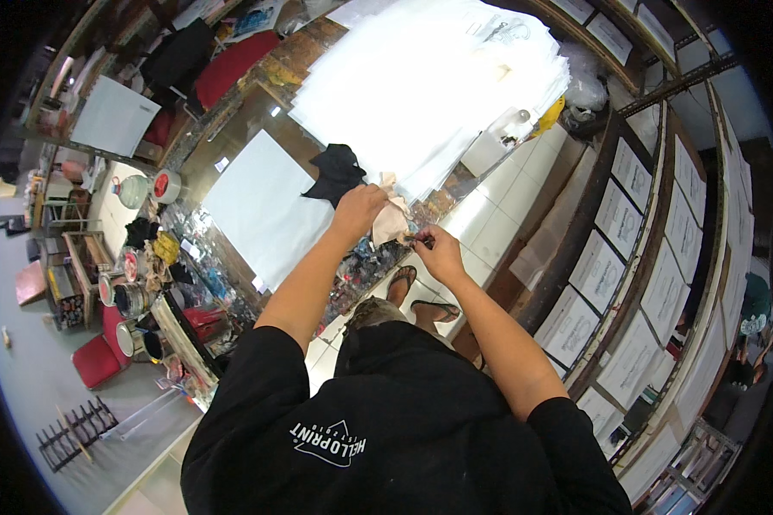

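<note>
A crumpled beige cloth (390, 223) lies at the near right edge of the paint-stained table, between my hands. My left hand (361, 211) is closed on its left side, with the fingertips partly hidden. On the cloth's right, my right hand (439, 257) pinches a small dark piece whose kind is too small to tell. A black cloth (338, 174) lies just beyond my left hand. It overlaps the corner of a single white sheet (258, 206) on the table. Farther off spreads a thick, uneven stack of large white sheets (421, 86).
Racks holding printed sheets (605, 268) run along the right. On the left are a clear jar (131, 190), a roll of tape (165, 185), several paint cans (131, 299) and a red chair (101, 359). A white box (484, 156) stands at the table's right edge.
</note>
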A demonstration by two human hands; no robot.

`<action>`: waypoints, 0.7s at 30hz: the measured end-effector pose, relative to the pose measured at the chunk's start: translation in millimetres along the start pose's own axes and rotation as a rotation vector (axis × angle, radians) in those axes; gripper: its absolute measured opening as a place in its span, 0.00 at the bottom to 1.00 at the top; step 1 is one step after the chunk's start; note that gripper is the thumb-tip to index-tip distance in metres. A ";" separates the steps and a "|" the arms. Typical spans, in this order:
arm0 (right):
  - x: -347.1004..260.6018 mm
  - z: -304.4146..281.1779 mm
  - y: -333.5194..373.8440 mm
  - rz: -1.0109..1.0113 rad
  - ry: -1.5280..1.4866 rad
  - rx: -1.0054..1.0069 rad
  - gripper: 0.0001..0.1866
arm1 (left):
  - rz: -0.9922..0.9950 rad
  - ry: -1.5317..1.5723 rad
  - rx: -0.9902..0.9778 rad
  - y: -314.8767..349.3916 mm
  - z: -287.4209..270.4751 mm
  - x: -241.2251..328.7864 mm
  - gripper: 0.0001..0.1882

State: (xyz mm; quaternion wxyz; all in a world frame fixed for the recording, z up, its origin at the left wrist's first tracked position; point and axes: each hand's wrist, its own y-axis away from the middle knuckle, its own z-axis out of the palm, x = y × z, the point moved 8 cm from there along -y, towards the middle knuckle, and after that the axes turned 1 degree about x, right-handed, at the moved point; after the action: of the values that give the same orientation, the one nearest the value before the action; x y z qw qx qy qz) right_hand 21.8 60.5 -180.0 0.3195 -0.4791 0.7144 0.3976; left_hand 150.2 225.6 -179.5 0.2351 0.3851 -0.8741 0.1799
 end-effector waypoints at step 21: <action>-47.7 5.9 -7.2 -0.266 0.212 -0.079 0.12 | -0.622 1.279 0.223 7.2 -130.9 37.4 0.20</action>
State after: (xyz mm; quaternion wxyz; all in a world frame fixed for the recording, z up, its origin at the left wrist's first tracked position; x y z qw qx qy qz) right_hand 45.0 84.5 -144.8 0.2728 -0.6209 0.6582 0.3269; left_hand 158.2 273.0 -52.0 0.7007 0.4574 -0.3914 0.3830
